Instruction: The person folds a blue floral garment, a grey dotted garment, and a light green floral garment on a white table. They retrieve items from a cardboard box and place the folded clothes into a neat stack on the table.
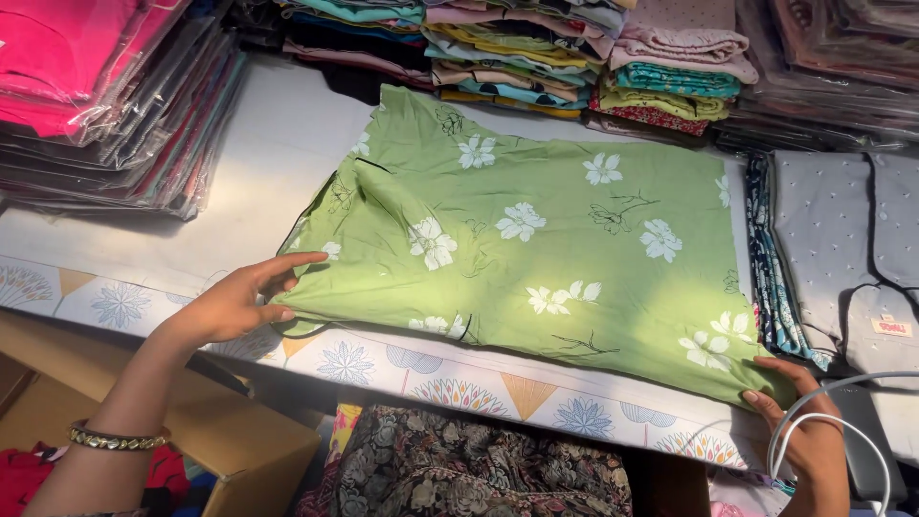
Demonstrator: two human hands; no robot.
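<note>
A green garment (pixel 536 239) printed with white flowers lies spread flat on a white table (pixel 258 153). My left hand (pixel 239 302) pinches the garment's left edge near the neckline, fingers stretched along the fabric. My right hand (pixel 799 421) grips the garment's lower right corner at the table's front edge. A gold bangle (pixel 115 438) sits on my left wrist.
Stacks of bagged clothes (pixel 115 96) stand at the far left, folded fabrics (pixel 536 53) along the back. A grey dotted garment (pixel 842 239) and a dark blue patterned one (pixel 771 278) lie at the right. A cardboard box (pixel 220 431) and a white cable (pixel 833 421) are below.
</note>
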